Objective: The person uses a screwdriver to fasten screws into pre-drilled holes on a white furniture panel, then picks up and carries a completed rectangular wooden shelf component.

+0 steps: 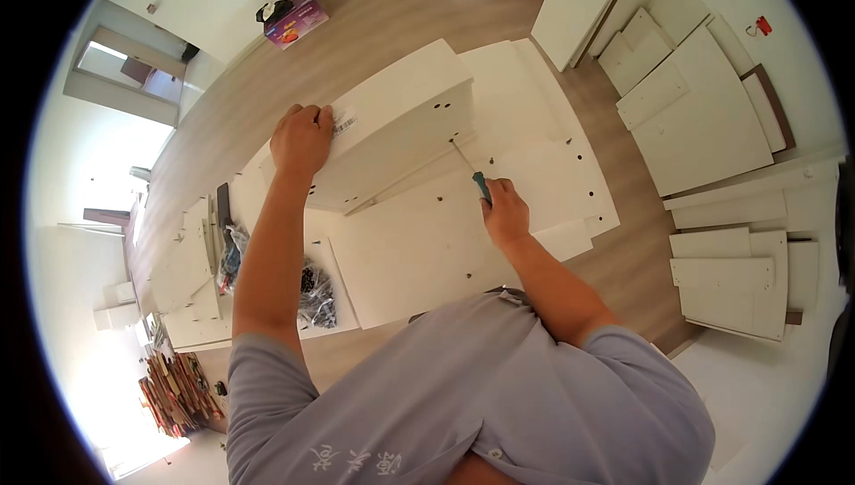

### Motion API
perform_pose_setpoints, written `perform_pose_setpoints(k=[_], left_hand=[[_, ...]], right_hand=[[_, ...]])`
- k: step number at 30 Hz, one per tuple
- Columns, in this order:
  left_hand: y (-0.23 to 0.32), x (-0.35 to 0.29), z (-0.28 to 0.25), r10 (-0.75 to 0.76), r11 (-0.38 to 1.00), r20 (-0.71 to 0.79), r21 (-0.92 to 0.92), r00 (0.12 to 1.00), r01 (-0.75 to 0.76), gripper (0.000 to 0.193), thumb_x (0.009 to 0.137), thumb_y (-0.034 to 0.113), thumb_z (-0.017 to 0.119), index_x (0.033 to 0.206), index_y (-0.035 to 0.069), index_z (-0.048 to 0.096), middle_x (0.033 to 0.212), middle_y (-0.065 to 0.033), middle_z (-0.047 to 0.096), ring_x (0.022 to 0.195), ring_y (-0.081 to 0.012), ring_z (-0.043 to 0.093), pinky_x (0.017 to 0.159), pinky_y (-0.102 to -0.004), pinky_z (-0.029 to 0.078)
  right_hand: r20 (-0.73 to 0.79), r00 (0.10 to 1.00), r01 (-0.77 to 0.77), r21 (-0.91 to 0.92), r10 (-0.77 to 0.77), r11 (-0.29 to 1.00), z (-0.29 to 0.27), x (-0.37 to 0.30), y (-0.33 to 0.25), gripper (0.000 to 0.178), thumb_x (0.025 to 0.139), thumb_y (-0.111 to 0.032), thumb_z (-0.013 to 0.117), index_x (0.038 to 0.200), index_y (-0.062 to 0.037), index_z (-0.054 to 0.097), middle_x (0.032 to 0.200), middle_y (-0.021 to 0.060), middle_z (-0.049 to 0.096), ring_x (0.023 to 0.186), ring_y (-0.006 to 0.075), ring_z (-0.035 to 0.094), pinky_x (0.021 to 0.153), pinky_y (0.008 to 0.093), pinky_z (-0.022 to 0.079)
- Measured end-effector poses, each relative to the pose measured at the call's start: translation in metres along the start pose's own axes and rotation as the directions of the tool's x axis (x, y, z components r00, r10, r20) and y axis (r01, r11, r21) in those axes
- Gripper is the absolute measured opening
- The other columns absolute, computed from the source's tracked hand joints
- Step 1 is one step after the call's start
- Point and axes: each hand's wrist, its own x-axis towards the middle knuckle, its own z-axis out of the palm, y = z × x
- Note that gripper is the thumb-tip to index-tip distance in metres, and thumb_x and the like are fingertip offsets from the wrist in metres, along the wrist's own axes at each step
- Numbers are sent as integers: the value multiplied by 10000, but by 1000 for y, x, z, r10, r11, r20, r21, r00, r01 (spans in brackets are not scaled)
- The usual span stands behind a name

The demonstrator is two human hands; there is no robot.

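Note:
A white panel [392, 151] stands on edge on top of a larger white board [401, 262] that lies flat. My left hand [303, 139] is closed over the upright panel's top edge, beside a printed label [343, 122]. In my right hand [506, 212] is a screwdriver [481, 184] with a dark green handle, fingers wrapped round it. Its thin shaft reaches up and left, and the tip meets the upright panel's face near its lower right corner, at a small dark fitting or hole. Several small metal fittings [440, 199] dot the flat board.
Clear plastic bags of hardware [318, 296] lie left of my body. White panels [712, 120] lean along the right wall, with more stacked lower [735, 276]. A purple box [298, 20] sits on the wood floor at the far left. Wooden strips [178, 391] are piled at the lower left.

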Motion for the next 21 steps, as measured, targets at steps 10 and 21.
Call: perform_pose_setpoints(k=[10,21], left_hand=[[-1,0,-3,31,997,-23,-74,999,-33,377,1022,387,556,946,72,748,996,-135,673,956,-377,657,862,-488,512],[-8,-1,2,39,999,13,-25,999,-38,372,1013,383,555,940,71,744,1022,-121,673,976,-364,656,862,-489,515]], right_hand=[[367,866,-484,439,340,757,1,26,21,450,1004,-284,657,1370,-60,523,1078,189,693,832,320,692,686,414,571],[797,530,-816,386,290,429,-25,44,-10,504,931,-110,735,1391,-82,532,829,49,589,609,145,515,493,320,367]])
